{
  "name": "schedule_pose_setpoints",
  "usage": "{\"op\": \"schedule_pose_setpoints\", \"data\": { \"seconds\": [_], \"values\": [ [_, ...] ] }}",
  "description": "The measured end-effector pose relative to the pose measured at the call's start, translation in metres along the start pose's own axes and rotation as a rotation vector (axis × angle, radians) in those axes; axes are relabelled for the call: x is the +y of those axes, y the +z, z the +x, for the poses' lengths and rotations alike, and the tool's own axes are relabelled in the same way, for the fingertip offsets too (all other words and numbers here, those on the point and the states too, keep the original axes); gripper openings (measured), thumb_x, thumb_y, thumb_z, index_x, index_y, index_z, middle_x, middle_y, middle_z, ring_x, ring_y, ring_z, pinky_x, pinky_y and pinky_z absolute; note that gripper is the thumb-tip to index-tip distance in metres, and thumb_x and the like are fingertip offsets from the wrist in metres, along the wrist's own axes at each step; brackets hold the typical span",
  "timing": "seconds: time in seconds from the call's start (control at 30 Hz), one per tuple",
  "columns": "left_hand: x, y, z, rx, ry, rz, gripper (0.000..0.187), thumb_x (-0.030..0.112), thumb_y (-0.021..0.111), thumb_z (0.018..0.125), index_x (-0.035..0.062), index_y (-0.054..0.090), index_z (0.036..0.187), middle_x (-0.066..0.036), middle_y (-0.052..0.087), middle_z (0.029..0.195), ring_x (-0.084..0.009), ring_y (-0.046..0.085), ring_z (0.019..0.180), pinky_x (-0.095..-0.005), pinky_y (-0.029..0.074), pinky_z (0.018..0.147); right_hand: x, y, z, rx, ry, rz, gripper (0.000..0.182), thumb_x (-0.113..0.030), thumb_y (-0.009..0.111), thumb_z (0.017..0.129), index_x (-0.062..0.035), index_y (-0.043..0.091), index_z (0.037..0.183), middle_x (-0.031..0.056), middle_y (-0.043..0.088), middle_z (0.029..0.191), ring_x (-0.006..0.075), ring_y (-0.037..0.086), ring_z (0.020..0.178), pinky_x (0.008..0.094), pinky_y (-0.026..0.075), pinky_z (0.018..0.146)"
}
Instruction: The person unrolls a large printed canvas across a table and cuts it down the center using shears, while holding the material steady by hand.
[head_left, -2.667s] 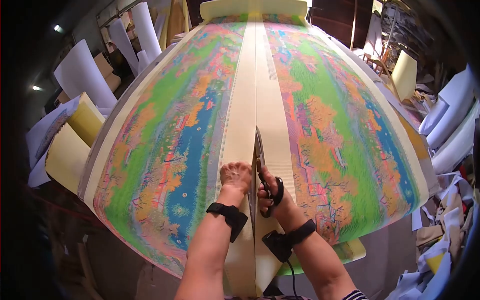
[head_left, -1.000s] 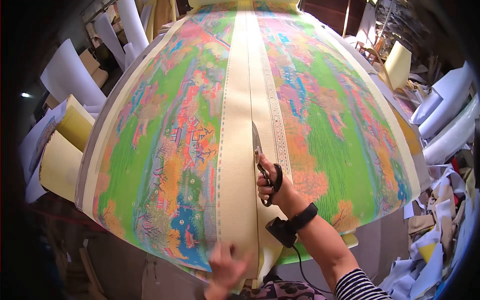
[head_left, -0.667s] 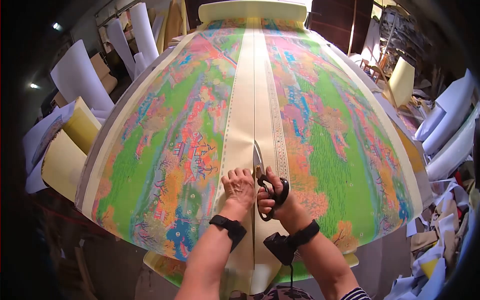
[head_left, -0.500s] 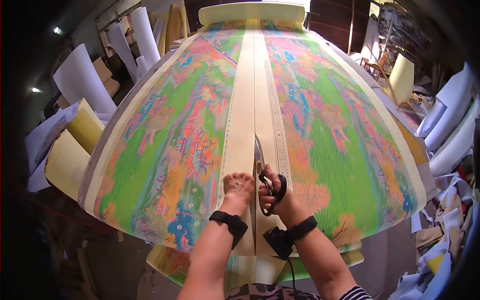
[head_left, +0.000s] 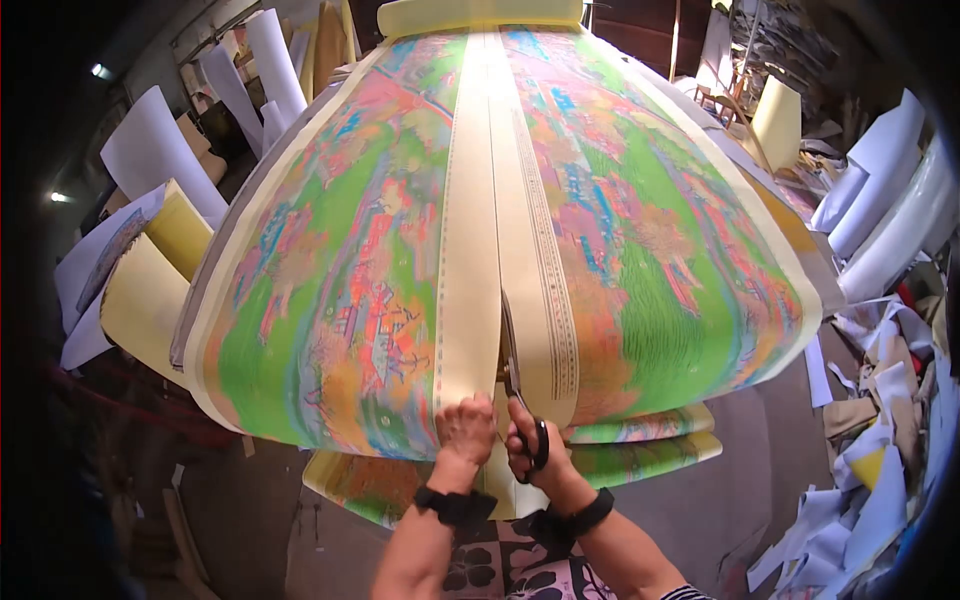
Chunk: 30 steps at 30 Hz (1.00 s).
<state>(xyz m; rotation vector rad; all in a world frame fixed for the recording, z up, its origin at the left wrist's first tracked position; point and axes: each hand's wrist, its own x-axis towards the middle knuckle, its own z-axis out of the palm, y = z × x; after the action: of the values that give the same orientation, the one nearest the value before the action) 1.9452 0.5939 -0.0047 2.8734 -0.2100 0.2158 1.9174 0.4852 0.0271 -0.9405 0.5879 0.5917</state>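
A long printed sheet (head_left: pixel 655 275) with green, orange, pink and blue scenery stretches away from me, with a plain cream strip down its middle. My right hand (head_left: pixel 530 445) is wrapped round black-handled scissors (head_left: pixel 509 350). Their blades point away along the thin line in the cream strip, and the sheet is parted at the near end. Just left of the scissors, my left hand (head_left: pixel 467 428) is closed on the near edge of the left part. Its fingertips are hidden. Both wrists wear black bands.
A pale roll (head_left: pixel 480 12) lies across the far end. Further printed layers (head_left: pixel 645 460) hang below the near edge. Rolled sheets (head_left: pixel 160 150) stand at the left. Paper scraps (head_left: pixel 880 450) and more rolls (head_left: pixel 885 180) crowd the right side.
Both hands and the scissors sit lower in view, closer to my body. The sheet's near edge has lifted and bent toward me, and the view has shifted slightly.
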Motion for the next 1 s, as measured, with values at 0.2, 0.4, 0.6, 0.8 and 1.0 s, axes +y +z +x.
{"op": "schedule_pose_setpoints", "data": {
  "seconds": [0.2,0.4,0.6,0.8,1.0],
  "values": [
    [-0.004,0.007,0.002,-0.019,0.003,-0.142,0.016,0.017,0.053,0.065,0.0057,0.046,0.058,-0.012,0.050,0.052,-0.0266,0.051,0.048,-0.0351,0.039,0.043,-0.009,0.013,0.005,0.047,0.009,-0.016,0.039,-0.043,0.049,0.073,-0.0095,0.037,0.056,-0.0021,0.032,0.041,0.0068,0.028,0.028,0.0200,0.020,0.026],
    [-0.004,0.018,0.010,0.014,-0.018,-0.242,0.015,0.016,0.052,0.066,0.0057,0.046,0.057,-0.012,0.048,0.051,-0.0275,0.049,0.046,-0.0359,0.037,0.042,-0.065,0.015,0.054,0.048,0.021,-0.062,0.036,-0.038,0.052,0.073,-0.0122,0.035,0.055,-0.0049,0.031,0.042,0.0054,0.027,0.027,0.0192,0.019,0.025],
    [-0.020,0.057,0.009,-0.020,-0.040,-0.248,0.019,0.020,0.054,0.064,0.0074,0.045,0.054,-0.010,0.047,0.048,-0.0260,0.049,0.044,-0.0349,0.038,0.041,-0.139,0.037,0.137,0.081,-0.036,-0.062,0.038,-0.041,0.057,0.068,-0.0125,0.036,0.053,-0.0047,0.033,0.041,0.0050,0.027,0.026,0.0186,0.019,0.025],
    [-0.043,0.119,-0.001,-0.192,-0.085,-0.265,0.023,0.026,0.054,0.065,0.0052,0.048,0.070,-0.011,0.051,0.058,-0.0273,0.051,0.052,-0.0360,0.039,0.044,-0.228,0.061,0.241,0.041,-0.068,-0.055,0.042,-0.046,0.060,0.063,-0.0128,0.036,0.055,-0.0041,0.033,0.041,0.0067,0.026,0.026,0.0211,0.019,0.025],
    [-0.030,0.123,0.039,-0.119,-0.053,-0.178,0.024,0.028,0.052,0.065,0.0072,0.051,0.077,-0.009,0.052,0.065,-0.0257,0.051,0.056,-0.0355,0.041,0.048,-0.298,0.078,0.302,-0.024,0.017,-0.048,0.047,-0.052,0.060,0.058,-0.0138,0.033,0.058,-0.0046,0.029,0.042,0.0066,0.023,0.029,0.0221,0.020,0.030]
  ]
}}
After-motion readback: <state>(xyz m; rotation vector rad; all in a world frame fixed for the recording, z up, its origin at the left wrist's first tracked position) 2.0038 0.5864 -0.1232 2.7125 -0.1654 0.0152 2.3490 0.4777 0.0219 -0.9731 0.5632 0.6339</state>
